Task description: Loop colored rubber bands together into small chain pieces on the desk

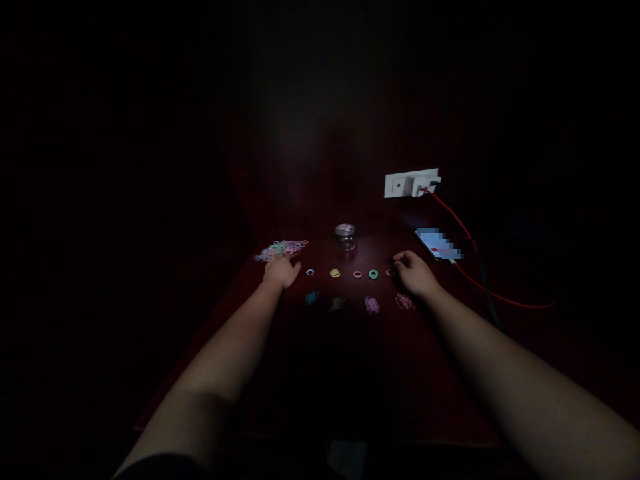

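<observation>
At the left of the table, my left hand [283, 271] lies over the near edge of a pile of loose, thin, multicoloured rubber bands [280, 249]. Its thumb is spread away, and the fingertips are partly lost against the pile. My right hand [416, 273] rests at the right with fingers curled toward the thumb; whatever is between them is too small to make out. Close to it is an orange ring-like bundle [390, 273]. Between my hands runs a row: a pale blue ring [310, 272], a yellow clump [335, 273], a pink ring [357, 275] and a green ring [373, 274].
Nearer me lie small heaps of blue [312, 297], brownish [337, 304], purple [372, 305] and pink bands [405, 301]. A lidded clear jar [345, 238] stands behind the row. A phone [438, 244], red cable [463, 223] and wall socket [397, 185] are at right.
</observation>
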Motion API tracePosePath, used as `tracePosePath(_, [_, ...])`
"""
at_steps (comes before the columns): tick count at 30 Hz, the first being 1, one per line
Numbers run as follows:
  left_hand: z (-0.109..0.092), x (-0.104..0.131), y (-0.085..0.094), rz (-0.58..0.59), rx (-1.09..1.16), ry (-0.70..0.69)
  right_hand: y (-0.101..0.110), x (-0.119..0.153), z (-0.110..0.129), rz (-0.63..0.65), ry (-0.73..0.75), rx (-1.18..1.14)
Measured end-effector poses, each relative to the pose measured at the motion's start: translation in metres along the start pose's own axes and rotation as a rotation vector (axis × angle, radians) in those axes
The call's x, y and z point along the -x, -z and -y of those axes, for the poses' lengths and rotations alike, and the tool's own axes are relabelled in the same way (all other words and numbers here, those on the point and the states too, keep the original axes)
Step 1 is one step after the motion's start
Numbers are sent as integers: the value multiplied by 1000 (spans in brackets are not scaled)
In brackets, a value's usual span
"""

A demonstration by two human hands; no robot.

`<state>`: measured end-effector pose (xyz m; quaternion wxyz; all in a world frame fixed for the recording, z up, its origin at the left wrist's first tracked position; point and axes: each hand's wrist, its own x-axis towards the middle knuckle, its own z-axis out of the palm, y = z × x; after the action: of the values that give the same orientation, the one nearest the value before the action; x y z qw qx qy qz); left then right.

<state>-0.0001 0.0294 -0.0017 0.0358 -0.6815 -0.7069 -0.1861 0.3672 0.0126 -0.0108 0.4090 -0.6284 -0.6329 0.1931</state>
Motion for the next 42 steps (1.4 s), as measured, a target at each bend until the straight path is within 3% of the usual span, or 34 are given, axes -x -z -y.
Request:
tracePosePath(6, [4, -1, 7, -17, -2, -22, -2, 0, 1, 57, -54, -145])
tracePosePath(11, [8, 3, 14, -59, 23, 27, 0, 2, 4, 33, -72, -192])
tracePosePath(15, [11, 17, 25, -162, 104, 100, 3, 2, 8, -40, -59, -154])
tracePosePath(18, [5, 33, 39, -286, 288, 137, 5, 4, 14, -115, -18, -145])
tracePosePath(22, [-31, 56, 59, -503, 594, -10, 14, 10, 30, -278, 139, -301])
tracePosePath(24, [-59, 65, 67, -482, 722, -141, 25, 11, 39, -375, 180, -441])
tracePosePath(26, [-87, 75, 72, -387, 808, -268, 41, 12, 46, -463, 149, -627])
tracePosePath(28, [-106, 84, 74, -383, 857, -316, 56, 15, 50, -563, 82, -745])
tracePosePath(30, [-115, 92, 71, -405, 876, -317, 62, 22, 55, -585, 55, -762])
tracePosePath(32, [-116, 99, 65, -362, 825, -343, 56, 34, 60, -455, 75, -754])
tracePosePath(34, [-113, 104, 59, -295, 757, -387, 39, 49, 68, -73, 220, -671])
tracePosePath(36, [-110, 105, 54, -263, 716, -410, 21, 64, 75, 174, 364, -593])
tracePosePath(39, [-110, 103, 53, -279, 689, -415, 3, 78, 82, 295, 413, -574])
tracePosePath(42, [-113, 102, 53, -304, 683, -437, 0, 82, 83, 352, 415, -528])
